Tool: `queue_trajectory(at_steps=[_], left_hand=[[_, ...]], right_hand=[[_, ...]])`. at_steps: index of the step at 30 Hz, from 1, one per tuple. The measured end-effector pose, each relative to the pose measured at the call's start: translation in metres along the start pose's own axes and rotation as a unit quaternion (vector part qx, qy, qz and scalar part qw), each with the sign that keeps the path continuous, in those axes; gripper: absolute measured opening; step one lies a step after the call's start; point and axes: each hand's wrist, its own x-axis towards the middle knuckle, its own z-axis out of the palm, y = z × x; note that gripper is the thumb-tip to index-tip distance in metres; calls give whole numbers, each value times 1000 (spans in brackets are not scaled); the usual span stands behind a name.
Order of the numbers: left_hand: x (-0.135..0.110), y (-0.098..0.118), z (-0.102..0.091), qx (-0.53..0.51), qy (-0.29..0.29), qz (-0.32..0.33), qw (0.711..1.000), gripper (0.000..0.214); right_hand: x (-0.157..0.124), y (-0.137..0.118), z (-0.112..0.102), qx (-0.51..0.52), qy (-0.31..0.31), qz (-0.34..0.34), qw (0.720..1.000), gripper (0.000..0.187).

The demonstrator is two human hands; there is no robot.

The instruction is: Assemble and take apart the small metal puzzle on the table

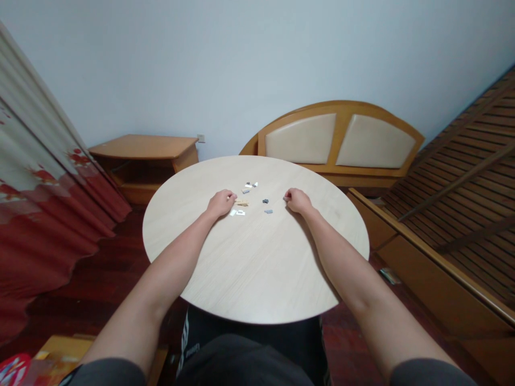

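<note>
My left hand rests on the round table with its fingers curled together; what they hold, if anything, I cannot make out. Right beside its fingertips lie tan pieces, which look like small building bricks. White flat pieces are just nearer to me. Farther back sit a grey piece and a few white and dark pieces. My right hand is closed in a pinch on a small grey piece. Between the hands are a dark grey piece and a lighter grey one.
The pale round table stands in front of me. Behind it are a wooden cabinet and a padded headboard. A curtain hangs at left; a wooden bed frame and slatted panel are at right.
</note>
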Motion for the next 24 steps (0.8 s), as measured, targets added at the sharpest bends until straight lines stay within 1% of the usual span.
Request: queue_trajectory(at_steps=[2, 4, 6, 8, 10, 12, 14, 17, 20, 24], left_hand=[[0, 3, -1, -9, 8, 13, 1000, 33], [-2, 8, -2, -20, 13, 33, 999, 32], [-5, 15, -3, -33, 15, 54, 998, 30], [-9, 23, -4, -48, 13, 77, 996, 28], [-13, 30, -5, -59, 2, 101, 993, 26], [-16, 37, -6, -65, -15, 126, 990, 26], [-18, 40, -7, -66, -29, 144, 987, 27], [-19, 42, -8, -64, -40, 152, 985, 28], [-18, 40, -8, -60, -44, 148, 986, 29], [-16, 39, -6, -58, -26, 139, 988, 28]], right_hand=[[-2, -7, 0, 31, 30, -12, 999, 25], [-5, -18, 1, 74, 42, -49, 995, 31], [-9, -33, 3, 113, 33, -106, 987, 29], [-14, -51, 5, 137, 21, -167, 976, 23], [-21, -68, 8, 154, 5, -223, 963, 19], [-28, -81, 11, 163, -8, -261, 952, 16], [-33, -89, 13, 161, -9, -281, 946, 14], [-37, -92, 13, 154, 4, -292, 944, 13], [-38, -91, 11, 150, 16, -290, 945, 19], [-37, -89, 9, 128, 31, -281, 951, 29]])
